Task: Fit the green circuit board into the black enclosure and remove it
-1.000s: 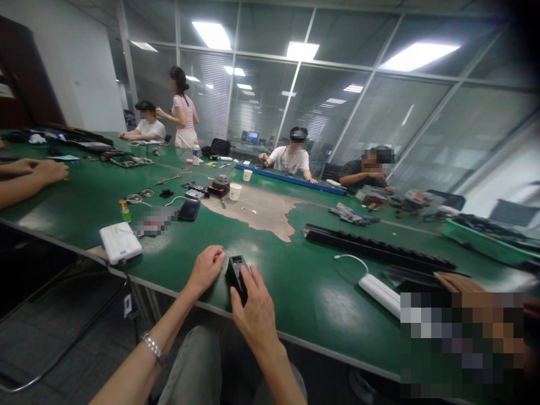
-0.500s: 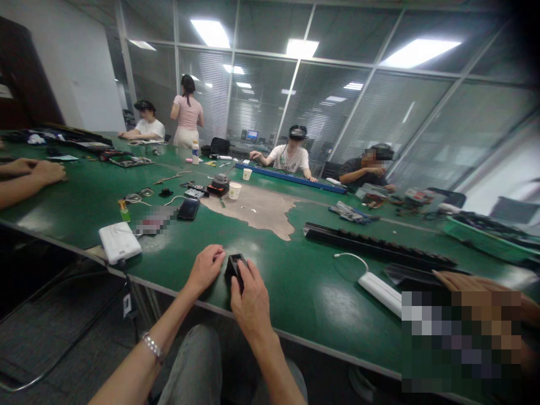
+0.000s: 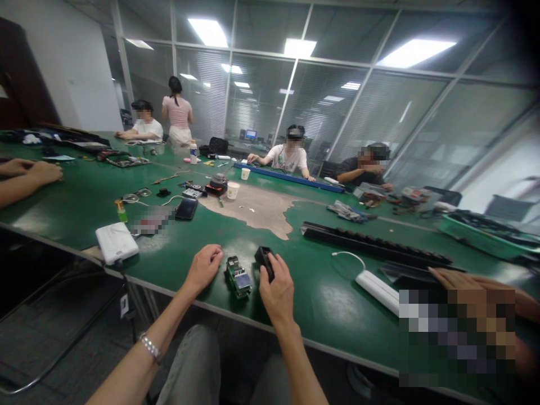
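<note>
Gripping boxy black casing (image 3: 263,256): right hand (image 3: 277,286); green circuit board (image 3: 238,278) beside.

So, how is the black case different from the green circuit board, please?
The right hand holds the black case, while no hand touches the circuit board. The black case looks plain and dark; the circuit board is green, with exposed parts and a greyish rectangle. Both are small and longish.

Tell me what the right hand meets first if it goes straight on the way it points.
Probably the near edge of the brown patch on the green table, with the held black case leading the right hand. The patch looks flat, so it may simply pass above; height is unclear here.
</note>
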`<state>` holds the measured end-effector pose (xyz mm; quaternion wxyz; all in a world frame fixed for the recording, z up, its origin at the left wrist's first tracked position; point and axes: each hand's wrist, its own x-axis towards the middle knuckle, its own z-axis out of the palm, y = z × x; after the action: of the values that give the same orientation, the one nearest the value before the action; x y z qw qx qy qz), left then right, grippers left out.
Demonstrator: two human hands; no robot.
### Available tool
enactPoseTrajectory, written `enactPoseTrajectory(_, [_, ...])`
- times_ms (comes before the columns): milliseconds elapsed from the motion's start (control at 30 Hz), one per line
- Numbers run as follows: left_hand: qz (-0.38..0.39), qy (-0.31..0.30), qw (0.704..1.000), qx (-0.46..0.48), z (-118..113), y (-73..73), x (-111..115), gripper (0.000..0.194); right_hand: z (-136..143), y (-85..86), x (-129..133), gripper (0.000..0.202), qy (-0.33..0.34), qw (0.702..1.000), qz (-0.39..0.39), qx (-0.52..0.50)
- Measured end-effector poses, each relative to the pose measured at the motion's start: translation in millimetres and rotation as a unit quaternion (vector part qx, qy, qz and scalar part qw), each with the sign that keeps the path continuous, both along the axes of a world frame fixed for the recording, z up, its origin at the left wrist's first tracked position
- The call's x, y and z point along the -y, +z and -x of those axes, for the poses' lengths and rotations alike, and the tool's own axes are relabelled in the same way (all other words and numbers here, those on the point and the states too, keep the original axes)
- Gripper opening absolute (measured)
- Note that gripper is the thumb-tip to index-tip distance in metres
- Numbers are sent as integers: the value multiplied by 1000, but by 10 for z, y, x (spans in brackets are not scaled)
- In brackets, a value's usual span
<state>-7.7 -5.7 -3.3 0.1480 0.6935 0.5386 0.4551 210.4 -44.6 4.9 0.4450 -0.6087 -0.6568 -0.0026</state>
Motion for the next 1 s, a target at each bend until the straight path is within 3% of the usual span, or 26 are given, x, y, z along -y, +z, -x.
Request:
enactPoseTrajectory(200, [-8, 2, 1000, -3, -1, -4, 3, 21, 16, -128, -7, 45, 26, 999, 14, 19])
enactPoseTrajectory(500, [-3, 1, 1000, -6, -3, 6, 5, 21, 25, -98, 62, 56, 12, 999, -7, 36])
enactPoseTrajectory(733, [-9, 0, 1000, -5, -6, 29, 24, 21, -54, -163, 54, 51, 40, 998, 29, 39])
enactPoseTrajectory(833, [-8, 1, 1000, -5, -5, 29, 25, 21, -53, -41, 58, 47, 32, 999, 11, -2])
enactPoseTrajectory(1000, [-6, 2, 1000, -4, -5, 21, 31, 21, 138, 344, 170, 41, 64, 996, -39, -54])
